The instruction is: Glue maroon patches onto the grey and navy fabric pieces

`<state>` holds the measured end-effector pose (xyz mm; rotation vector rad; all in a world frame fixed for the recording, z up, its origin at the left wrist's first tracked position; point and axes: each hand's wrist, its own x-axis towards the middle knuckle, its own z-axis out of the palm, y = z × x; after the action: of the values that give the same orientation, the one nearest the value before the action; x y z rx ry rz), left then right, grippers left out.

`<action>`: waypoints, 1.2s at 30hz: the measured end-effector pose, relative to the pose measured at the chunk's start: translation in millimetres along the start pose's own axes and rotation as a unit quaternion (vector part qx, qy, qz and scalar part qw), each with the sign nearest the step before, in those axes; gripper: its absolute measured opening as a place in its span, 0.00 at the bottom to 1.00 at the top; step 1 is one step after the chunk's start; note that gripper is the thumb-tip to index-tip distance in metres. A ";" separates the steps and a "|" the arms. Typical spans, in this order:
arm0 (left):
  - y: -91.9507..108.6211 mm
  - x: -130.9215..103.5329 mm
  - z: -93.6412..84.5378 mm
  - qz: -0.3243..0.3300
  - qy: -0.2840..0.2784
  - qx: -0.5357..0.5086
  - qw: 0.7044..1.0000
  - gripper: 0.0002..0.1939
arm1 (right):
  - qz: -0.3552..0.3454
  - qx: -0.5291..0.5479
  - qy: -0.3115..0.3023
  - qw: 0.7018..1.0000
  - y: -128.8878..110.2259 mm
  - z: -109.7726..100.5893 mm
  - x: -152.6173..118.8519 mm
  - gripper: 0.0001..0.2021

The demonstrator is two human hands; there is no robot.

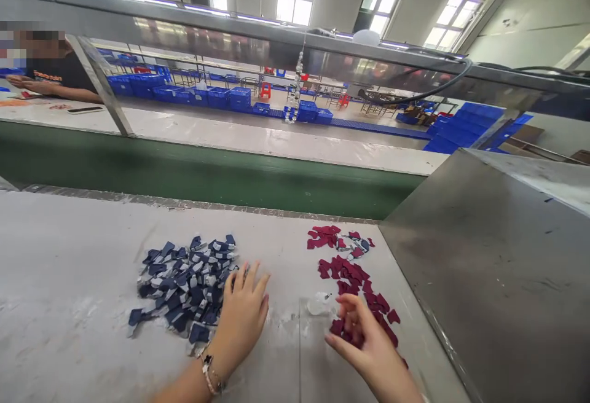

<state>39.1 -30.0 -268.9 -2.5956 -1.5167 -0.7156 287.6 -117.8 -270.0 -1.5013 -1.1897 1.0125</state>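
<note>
On the white table lies a wide pile of dark blue and pale grey pieces [184, 283]. My left hand [244, 305], with a bracelet at its wrist, is over the pile's right edge, fingers spread. My right hand [359, 335] hovers at the lower end of a strip of dark red pieces [345, 271], thumb and fingers apart. Just left of its fingertips lies a small whitish translucent piece [320, 303]. A few white and blue pieces [357, 246] lie among the red ones at the top.
A large metal box [498, 268] stands at the right. Behind the table run a green belt [258, 176] and a pale ledge [276, 142]. A person [59, 71] sits at the far left. Blue crates [216, 97] are farther back, below a metal beam [207, 34].
</note>
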 end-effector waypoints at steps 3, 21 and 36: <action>-17.0 -1.1 20.9 -0.018 -0.024 0.092 0.995 0.19 | 0.027 -0.043 0.019 0.999 12.0 21.8 16.2 0.31; 0.3 5.8 -42.1 -0.325 -0.201 -0.690 0.614 0.34 | 0.057 0.314 -0.107 0.942 -2.3 -5.8 -7.5 0.29; 18.0 -21.9 3.2 -0.060 -0.241 -0.460 0.852 0.22 | 0.055 0.421 -0.141 0.894 -5.5 -3.8 -36.1 0.34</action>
<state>46.3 -56.2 -277.5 -3.6326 -1.7724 -1.0708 283.3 -153.4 -261.9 -0.7435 -0.6812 1.5997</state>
